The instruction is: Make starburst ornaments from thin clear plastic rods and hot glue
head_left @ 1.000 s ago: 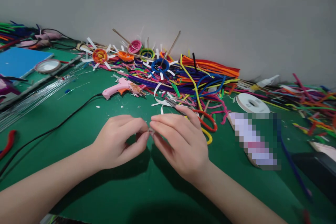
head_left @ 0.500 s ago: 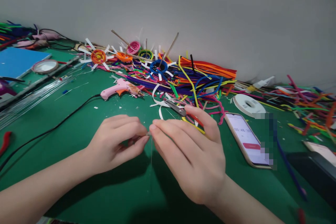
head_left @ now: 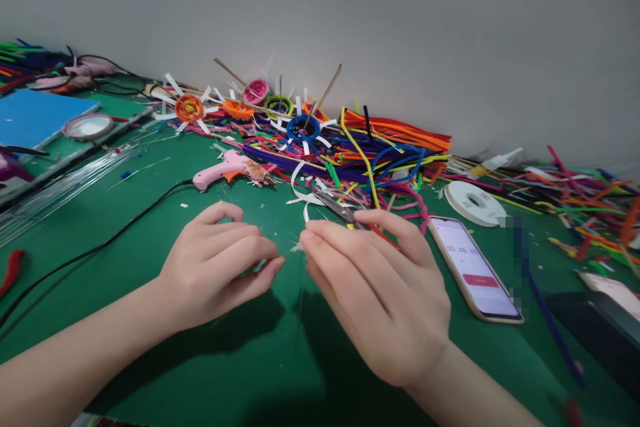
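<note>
Above the green table, my right hand (head_left: 380, 300) is closed in a pinch on a thin clear strand (head_left: 302, 287) that hangs down below its fingertips. A small whitish frayed tuft (head_left: 298, 247) sticks out at those fingertips. My left hand (head_left: 220, 267) is just left of it, not touching, its thumb and forefinger tips close together; whether anything fine is between them I cannot make out. Scissors (head_left: 336, 205) lie behind my right hand, their handles partly hidden by it. Beyond my left hand rests a pink glue gun (head_left: 230, 168).
Several coiled, coloured flower-like pieces (head_left: 189, 108) with white strips stand at the back among heaped pipe cleaners (head_left: 400, 130). On the right are a white ribbon spool (head_left: 473, 203) and a phone (head_left: 475, 270). Clear strands (head_left: 75, 173) and a black cord (head_left: 100, 250) cross the left.
My hands have parted: the right moved slightly right with the whitish tuft and strand, and the left drew away, its forefinger lifting. The tuft now shows between them.
</note>
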The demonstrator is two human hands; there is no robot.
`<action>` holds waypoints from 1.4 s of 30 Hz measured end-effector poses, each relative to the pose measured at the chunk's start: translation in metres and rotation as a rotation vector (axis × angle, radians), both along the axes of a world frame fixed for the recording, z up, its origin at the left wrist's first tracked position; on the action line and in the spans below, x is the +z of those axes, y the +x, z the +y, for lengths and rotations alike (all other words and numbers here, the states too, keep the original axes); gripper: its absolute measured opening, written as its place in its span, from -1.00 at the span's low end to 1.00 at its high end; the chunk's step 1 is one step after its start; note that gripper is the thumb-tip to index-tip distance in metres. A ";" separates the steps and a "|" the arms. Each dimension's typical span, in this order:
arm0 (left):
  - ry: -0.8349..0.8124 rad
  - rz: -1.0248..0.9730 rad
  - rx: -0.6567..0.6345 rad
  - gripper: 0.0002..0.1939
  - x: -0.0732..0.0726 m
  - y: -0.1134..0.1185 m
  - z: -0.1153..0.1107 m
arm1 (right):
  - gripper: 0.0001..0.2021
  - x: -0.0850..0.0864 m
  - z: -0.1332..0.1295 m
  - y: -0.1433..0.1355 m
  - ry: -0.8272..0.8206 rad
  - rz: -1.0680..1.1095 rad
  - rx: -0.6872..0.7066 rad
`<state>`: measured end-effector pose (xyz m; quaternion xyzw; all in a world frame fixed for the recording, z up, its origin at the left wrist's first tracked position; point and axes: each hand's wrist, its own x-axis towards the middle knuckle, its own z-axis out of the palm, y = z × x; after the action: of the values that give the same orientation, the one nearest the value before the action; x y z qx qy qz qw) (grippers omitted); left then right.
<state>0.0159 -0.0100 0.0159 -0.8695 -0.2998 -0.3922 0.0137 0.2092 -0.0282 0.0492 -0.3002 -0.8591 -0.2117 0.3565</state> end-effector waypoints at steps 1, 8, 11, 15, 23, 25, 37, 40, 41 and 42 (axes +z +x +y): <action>-0.031 -0.026 -0.003 -0.91 0.000 0.001 -0.001 | -0.86 -0.001 0.002 0.002 0.013 -0.003 0.007; -0.374 -0.192 -0.107 -0.91 -0.004 0.006 -0.008 | -0.83 -0.011 0.014 0.009 0.069 -0.024 0.046; -0.591 -0.257 -0.145 -0.85 -0.001 0.008 -0.008 | -0.83 -0.014 0.017 0.009 0.085 -0.024 0.057; -0.946 -0.361 -0.186 -0.79 0.002 0.009 -0.007 | -0.84 -0.018 0.022 0.010 0.112 -0.026 0.060; -1.484 -0.709 -0.470 -0.73 -0.012 0.011 -0.001 | -0.90 -0.021 0.026 0.014 0.191 -0.090 0.043; -1.535 -0.753 -0.506 -0.73 -0.015 0.013 0.001 | -0.92 -0.022 0.026 0.015 0.204 -0.108 0.032; -1.211 -0.527 -0.168 -0.72 -0.009 0.013 0.006 | -0.70 -0.016 0.036 0.020 -0.236 -0.012 0.109; -1.114 -0.479 -0.127 -0.72 -0.009 0.010 0.007 | -0.58 0.001 0.032 0.031 -0.425 0.061 0.053; -1.088 -0.482 -0.131 -0.73 -0.009 0.010 0.007 | -0.61 0.003 0.031 0.037 -0.437 0.101 0.010; -1.065 -0.494 -0.141 -0.74 -0.009 0.010 0.008 | -0.66 0.004 0.031 0.044 -0.425 0.139 -0.050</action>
<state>0.0258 -0.0024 0.0065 -0.6574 -0.3913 -0.3785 -0.5209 0.2529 0.0024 0.0530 -0.4035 -0.8501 -0.0136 0.3381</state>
